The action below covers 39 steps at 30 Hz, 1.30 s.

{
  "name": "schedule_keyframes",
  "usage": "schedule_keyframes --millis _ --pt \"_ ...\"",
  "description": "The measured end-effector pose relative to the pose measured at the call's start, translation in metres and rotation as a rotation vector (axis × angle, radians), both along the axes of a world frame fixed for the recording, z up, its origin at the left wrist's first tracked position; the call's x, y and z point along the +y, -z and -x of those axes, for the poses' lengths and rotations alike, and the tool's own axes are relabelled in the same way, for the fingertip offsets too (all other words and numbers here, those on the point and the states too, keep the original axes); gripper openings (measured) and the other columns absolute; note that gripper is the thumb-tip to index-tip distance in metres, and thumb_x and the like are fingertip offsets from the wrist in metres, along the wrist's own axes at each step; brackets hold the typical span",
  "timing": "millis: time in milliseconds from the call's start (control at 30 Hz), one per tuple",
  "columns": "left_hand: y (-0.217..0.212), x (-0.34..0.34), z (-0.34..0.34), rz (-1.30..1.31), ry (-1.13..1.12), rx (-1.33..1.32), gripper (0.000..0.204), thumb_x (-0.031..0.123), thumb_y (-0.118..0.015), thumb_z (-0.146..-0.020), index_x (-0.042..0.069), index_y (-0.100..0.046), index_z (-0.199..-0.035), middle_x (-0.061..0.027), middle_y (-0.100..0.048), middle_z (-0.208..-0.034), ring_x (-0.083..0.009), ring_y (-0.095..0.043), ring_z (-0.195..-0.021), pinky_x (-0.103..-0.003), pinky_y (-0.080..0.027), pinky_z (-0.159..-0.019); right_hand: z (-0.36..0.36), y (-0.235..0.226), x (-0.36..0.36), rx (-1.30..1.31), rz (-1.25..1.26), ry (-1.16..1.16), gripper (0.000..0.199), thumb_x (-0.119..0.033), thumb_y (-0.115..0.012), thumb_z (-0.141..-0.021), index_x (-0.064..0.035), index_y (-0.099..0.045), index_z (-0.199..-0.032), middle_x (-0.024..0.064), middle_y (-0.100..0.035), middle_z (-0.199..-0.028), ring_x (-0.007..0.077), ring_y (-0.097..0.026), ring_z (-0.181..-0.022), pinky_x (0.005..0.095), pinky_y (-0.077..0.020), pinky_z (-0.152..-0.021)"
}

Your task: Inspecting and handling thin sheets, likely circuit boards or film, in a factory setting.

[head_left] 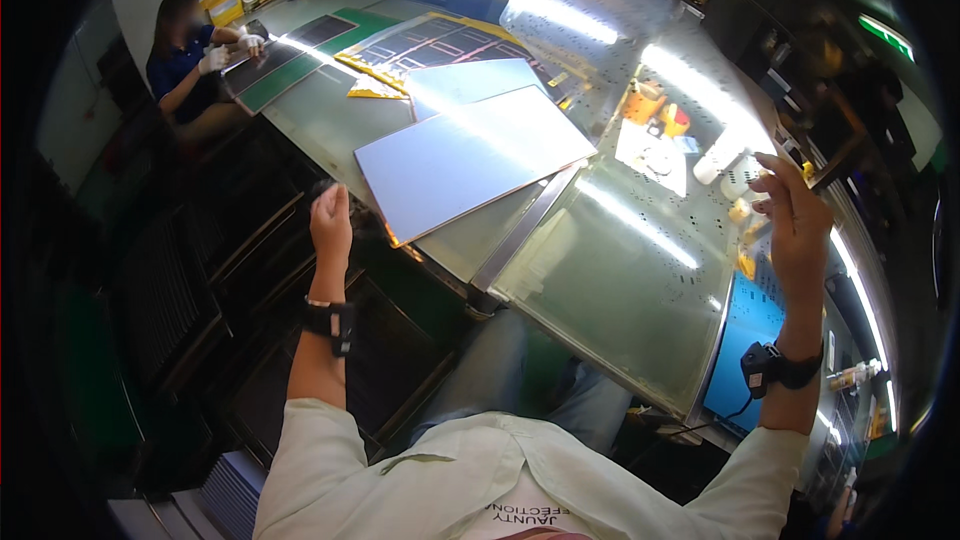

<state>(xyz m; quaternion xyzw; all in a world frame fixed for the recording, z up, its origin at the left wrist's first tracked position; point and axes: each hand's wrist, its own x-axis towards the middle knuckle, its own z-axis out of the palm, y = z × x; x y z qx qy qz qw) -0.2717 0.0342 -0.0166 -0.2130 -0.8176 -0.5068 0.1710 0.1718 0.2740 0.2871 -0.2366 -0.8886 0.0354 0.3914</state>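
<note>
— What's between the hands?
— A big clear plastic sheet [610,270], held up above the workbench [330,125], long axis running from seven o'clock to one o'clock, far end bowing up and away.
— And the grips?
— Left hand [330,222] pinched shut at nine o'clock of it, apparently on its corner; right hand [795,225] at three o'clock, fingers loose against the edge. Grey boards [470,155] lie beneath
</note>
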Motion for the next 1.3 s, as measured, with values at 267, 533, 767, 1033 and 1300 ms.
schedule_keyframes --millis 267,533,767,1033,1300 --pt "-0.072 -0.057 -0.098 -0.241 0.484 -0.265 0.076 0.052 -0.062 -0.083 0.003 -0.039 -0.137 -0.0141 -0.046 -0.136 -0.0257 -0.043 -0.125 -0.041 -0.034 -0.102 0.025 -0.003 -0.019 -0.294 0.658 -0.280 0.018 -0.007 -0.045 -0.091 0.0011 -0.061 -0.095 0.0080 -0.063 -0.067 0.0117 -0.063 -0.060 0.0234 -0.0523 -0.057" --pt "-0.153 -0.026 -0.135 -0.308 1.043 -0.562 0.063 0.035 -0.065 -0.086 -0.004 -0.044 -0.129 -0.0208 -0.055 -0.119 -0.0260 -0.056 -0.109 -0.039 -0.044 -0.094 0.032 0.067 -0.007 -0.718 1.088 -0.535 0.019 -0.014 -0.052 -0.092 0.0010 -0.062 -0.097 0.0059 -0.066 -0.066 0.0099 -0.062 -0.055 0.0220 -0.0496 -0.052" --pt "-0.157 -0.024 -0.173 -0.313 1.013 -0.727 0.020 0.010 -0.056 -0.092 -0.007 -0.064 -0.097 -0.0133 -0.067 -0.083 -0.0199 -0.068 -0.079 -0.029 -0.059 -0.067 0.016 0.107 -0.008 -0.739 1.190 -0.518 0.019 -0.018 -0.055 -0.092 -0.0008 -0.062 -0.093 0.0047 -0.066 -0.067 0.0084 -0.061 -0.057 0.0221 -0.0492 -0.055" --pt "-0.145 -0.040 -0.201 -0.259 1.035 -0.975 0.022 0.014 -0.058 -0.091 -0.007 -0.064 -0.096 -0.0161 -0.068 -0.085 -0.0222 -0.069 -0.071 -0.029 -0.057 -0.064 0.032 0.142 -0.042 -0.523 0.917 -0.730 0.017 -0.020 -0.062 -0.088 -0.0029 -0.062 -0.087 0.0031 -0.064 -0.066 0.0124 -0.060 -0.062 0.0278 -0.0461 -0.058" --pt "-0.131 -0.055 -0.216 -0.186 0.993 -1.129 0.024 0.015 -0.056 -0.092 -0.007 -0.063 -0.099 -0.0181 -0.068 -0.088 -0.0230 -0.069 -0.072 -0.028 -0.056 -0.064 0.081 0.138 -0.110 -0.438 0.681 -0.663 0.025 -0.028 -0.063 -0.085 -0.0034 -0.062 -0.086 0.0106 -0.062 -0.064 0.0253 -0.060 -0.057 0.0329 -0.0444 -0.055"
